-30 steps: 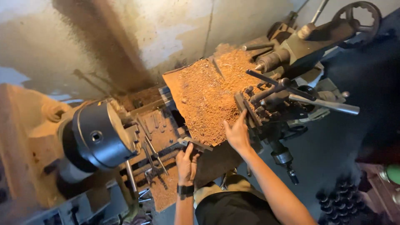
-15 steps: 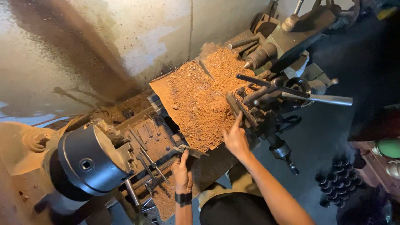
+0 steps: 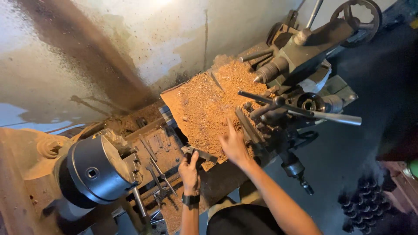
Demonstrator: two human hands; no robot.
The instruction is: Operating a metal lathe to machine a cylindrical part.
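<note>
I stand at an old metal lathe covered in orange-brown chips. My left hand (image 3: pixel 190 172), with a dark watch at the wrist, grips a small grey metal tool (image 3: pixel 199 154) at the near edge of the chip heap. My right hand (image 3: pixel 234 146) lies flat, fingers spread, on the pile of chips (image 3: pixel 208 107) that covers the carriage. The tool post and its long handles (image 3: pixel 278 106) stand just right of that hand. The dark round chuck (image 3: pixel 93 169) sits at the left.
The tailstock (image 3: pixel 300 54) with its handwheel (image 3: pixel 357 17) is at the upper right. Loose wrenches (image 3: pixel 156 172) lie on the bed beside the chuck. Several dark round parts (image 3: pixel 363 204) are heaped on the floor at the lower right. A stained wall (image 3: pixel 130 48) runs behind.
The view has shifted, so the lathe sits further right in the frame. My right hand has slid onto the chip pile; my left hand stays on the metal tool.
</note>
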